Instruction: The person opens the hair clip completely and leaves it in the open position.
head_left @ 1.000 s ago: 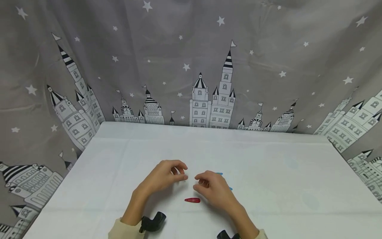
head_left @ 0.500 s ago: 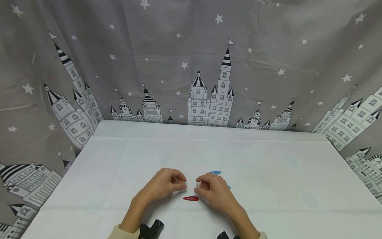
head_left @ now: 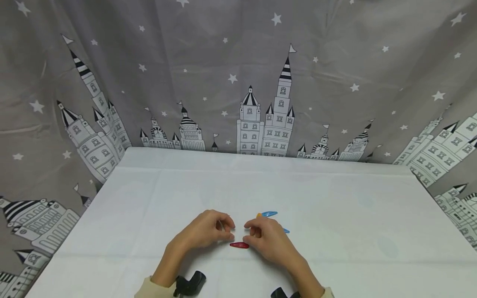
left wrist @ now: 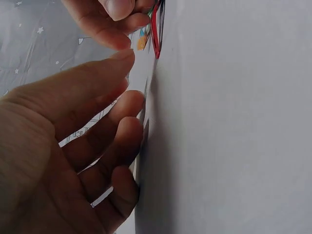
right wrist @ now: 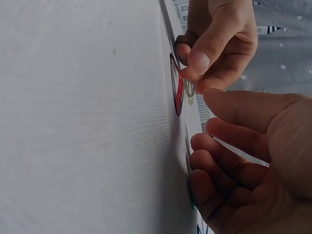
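Note:
A red snap hair clip [head_left: 239,245] lies on the white table just in front of the gap between the two hands. My left hand [head_left: 208,228] hovers on its left with loosely bent fingers and nothing visible between them. On the other side is my right hand [head_left: 266,240], also loosely bent, its thumb tip right beside the red clip. A pale hair clip [right wrist: 189,87] shows by the left fingertips in the right wrist view. Behind the right hand, a blue hair clip [head_left: 269,214] and an orange one [head_left: 258,215] stick out, partly hidden.
Another blue tip [head_left: 286,230] peeks out beside the right hand, and a bit of green [left wrist: 150,13] shows behind the right fingers in the left wrist view. A grey curtain [head_left: 208,54] with castles and stars hangs along the table's back edge.
My left hand has come down and nearer, level with the right. The right hand has barely moved, but more of the blue and orange clips now shows behind it. The red clip stays put.

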`<state>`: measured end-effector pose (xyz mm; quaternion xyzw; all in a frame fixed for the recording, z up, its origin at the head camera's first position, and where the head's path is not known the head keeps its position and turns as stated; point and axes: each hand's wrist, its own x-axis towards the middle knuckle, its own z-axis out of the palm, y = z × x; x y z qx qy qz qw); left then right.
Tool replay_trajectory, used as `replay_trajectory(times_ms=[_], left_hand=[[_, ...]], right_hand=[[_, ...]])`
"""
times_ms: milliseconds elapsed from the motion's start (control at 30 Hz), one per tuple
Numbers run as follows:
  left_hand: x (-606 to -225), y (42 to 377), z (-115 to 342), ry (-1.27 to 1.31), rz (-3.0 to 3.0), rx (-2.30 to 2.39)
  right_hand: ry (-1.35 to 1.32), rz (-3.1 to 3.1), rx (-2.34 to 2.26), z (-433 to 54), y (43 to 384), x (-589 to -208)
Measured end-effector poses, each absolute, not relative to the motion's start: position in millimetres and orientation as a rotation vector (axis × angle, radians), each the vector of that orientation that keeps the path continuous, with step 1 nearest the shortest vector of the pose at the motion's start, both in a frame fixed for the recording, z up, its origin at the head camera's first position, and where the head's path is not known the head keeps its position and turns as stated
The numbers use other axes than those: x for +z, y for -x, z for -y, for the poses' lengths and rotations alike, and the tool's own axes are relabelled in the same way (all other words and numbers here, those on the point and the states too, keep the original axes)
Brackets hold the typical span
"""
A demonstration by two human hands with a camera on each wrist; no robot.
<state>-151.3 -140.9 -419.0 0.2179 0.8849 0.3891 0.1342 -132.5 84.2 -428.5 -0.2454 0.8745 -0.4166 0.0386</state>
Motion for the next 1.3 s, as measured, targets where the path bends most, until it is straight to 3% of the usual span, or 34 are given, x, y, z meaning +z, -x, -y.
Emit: replay_trajectory(times_ms=[1300], left_hand=[[-420.3, 142.2, 134.3, -0.755, -2.646, 0.978]], right_hand=[[0.814, -2.660, -1.108, -84.1, 131.9, -428.2]])
